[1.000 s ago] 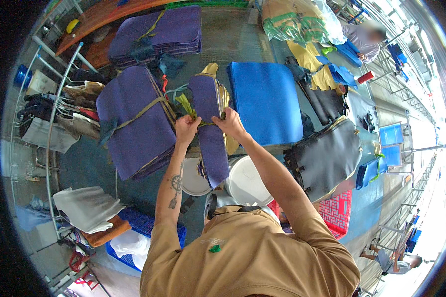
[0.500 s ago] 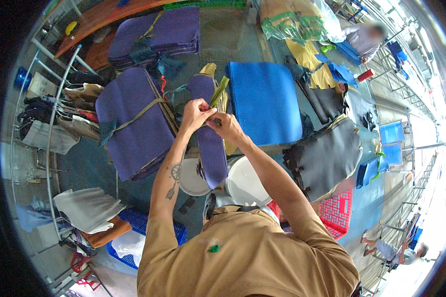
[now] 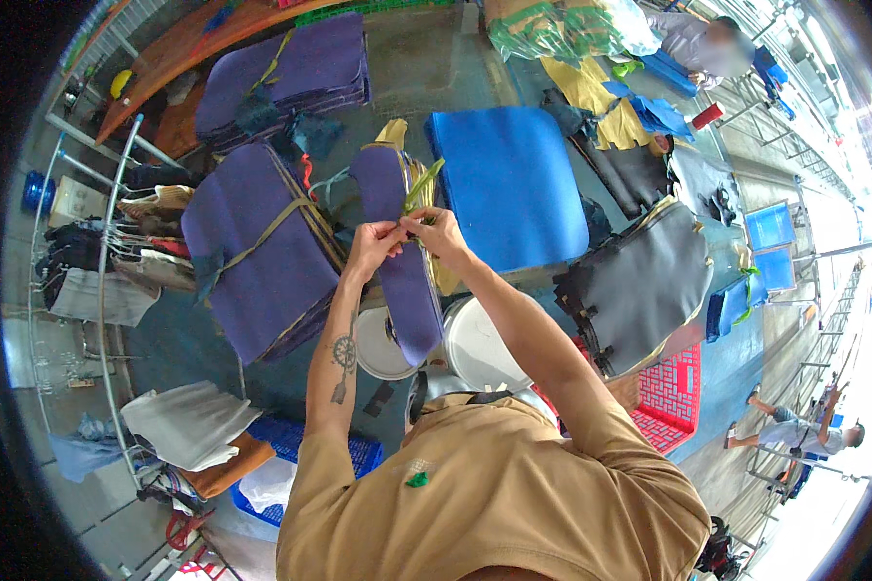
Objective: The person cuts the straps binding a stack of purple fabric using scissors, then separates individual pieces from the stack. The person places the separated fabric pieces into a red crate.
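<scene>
A narrow stack of purple sheets [image 3: 412,300] lies lengthwise in front of me, with yellowish edges along its right side. Across its middle, my left hand [image 3: 374,248] and my right hand [image 3: 438,235] meet fingertip to fingertip. Both are closed in a pinch on a yellow-green cloth strip [image 3: 423,184], whose loose end sticks up above my right hand. The small part between my fingertips is mostly hidden, so I cannot see whether it is knotted. Just right of the hands lies a stack of bright blue sheets [image 3: 509,189].
Strap-tied purple stacks [image 3: 247,228] lie to the left and far left. Black sheets [image 3: 635,286] are at the right, above a red basket [image 3: 676,397]. White round lids [image 3: 489,344] sit near my body. A metal rack [image 3: 116,252] stands left; another person [image 3: 702,48] is far right.
My left hand has come down and my right hand has risen slightly, both still at the strip. The whole view has shifted a little. A person at the far right edge has changed posture.
</scene>
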The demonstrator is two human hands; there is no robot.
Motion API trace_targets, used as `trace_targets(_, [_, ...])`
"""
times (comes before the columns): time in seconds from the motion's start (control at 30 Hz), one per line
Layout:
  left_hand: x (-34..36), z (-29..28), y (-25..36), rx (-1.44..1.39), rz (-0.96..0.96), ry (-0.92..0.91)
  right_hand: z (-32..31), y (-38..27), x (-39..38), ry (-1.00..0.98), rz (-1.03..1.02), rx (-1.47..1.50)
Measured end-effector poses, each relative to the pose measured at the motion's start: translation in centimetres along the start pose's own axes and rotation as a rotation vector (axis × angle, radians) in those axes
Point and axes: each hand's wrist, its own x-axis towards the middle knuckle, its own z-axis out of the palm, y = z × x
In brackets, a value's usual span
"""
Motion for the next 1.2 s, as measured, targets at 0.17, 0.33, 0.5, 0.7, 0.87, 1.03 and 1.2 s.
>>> trace_targets(0.17, [0.8,-0.8,-0.5,-0.297,-0.094,0.007,-1.4,3.3,2.2,-0.092,0.131,0.439])
trace_targets(0.33, [0.7,-0.4,-0.3,-0.191,-0.11,0.027,-1.7,4.3,2.4,-0.006,0.193,0.477])
trace_targets(0.5, [0.5,1.2,-0.3,0.234,0.136,0.069,-2.4,1.3,0.6,-0.2,-0.009,0.198])
trace_targets(0.7, [0.0,1.6,-1.8,0.603,0.298,0.004,-0.1,-5.7,0.1,-0.479,-0.017,-0.354])
trace_targets(0.87, [0.3,1.0,-2.1,0.353,0.646,0.083,2.7,-7.8,1.7,-0.586,-0.062,0.129])
trace_targets(1.03, [1.0,0.1,-1.8,0.067,0.069,-0.099,-1.7,-4.2,3.3,-0.316,-0.54,-0.221])
trace_targets(1.2, [0.1,-0.1,-1.2,0.088,-0.019,-0.078,-2.5,-2.3,-0.4,-0.317,-0.661,-0.643])
